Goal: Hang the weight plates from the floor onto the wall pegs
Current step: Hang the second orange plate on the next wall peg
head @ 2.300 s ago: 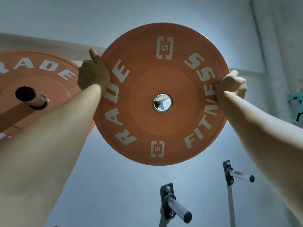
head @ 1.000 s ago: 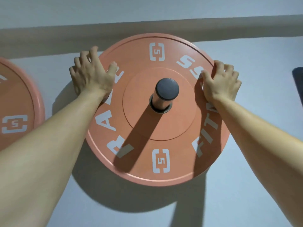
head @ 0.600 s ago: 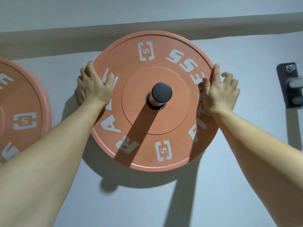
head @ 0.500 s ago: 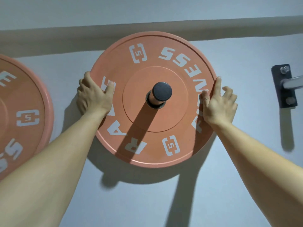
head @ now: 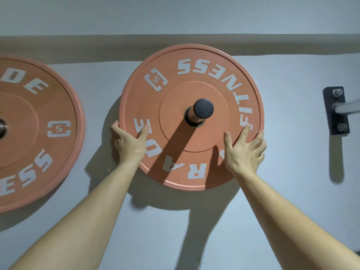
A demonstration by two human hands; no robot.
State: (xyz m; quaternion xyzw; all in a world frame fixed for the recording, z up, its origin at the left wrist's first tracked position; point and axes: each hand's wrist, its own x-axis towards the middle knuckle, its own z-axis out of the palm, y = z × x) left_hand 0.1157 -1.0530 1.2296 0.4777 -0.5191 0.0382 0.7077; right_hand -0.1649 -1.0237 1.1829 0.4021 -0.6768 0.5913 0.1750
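We look up at a pale wall (head: 292,201) from the wearer's head, with both bare forearms reaching into view. An orange weight plate (head: 173,114), lettered in white, hangs on a wall peg (head: 202,109) that passes through its centre hole. The peg's black cap sticks out toward us, and the plate appears to sit close to the wall.

The left hand (head: 128,145) grips the plate's lower left rim, thumb on the face and fingers tucked behind the edge. The right hand (head: 243,151) lies spread on the lower right of the face. Its fingers are fairly straight and the outer ones reach the rim, so it rests there rather than grips.

To the left, well apart, a second orange plate (head: 39,133) hangs on the wall too, partly cut off by the frame. To the right, a bare peg (head: 348,108) juts from a black bracket (head: 336,121), also cut by the frame edge.

We judge this plate as good as hung: all that remains for it is for both hands to let go. With two plates up and at least one peg free, more may be waiting. The floor is out of view, though, so we cannot tell how many plates are left.
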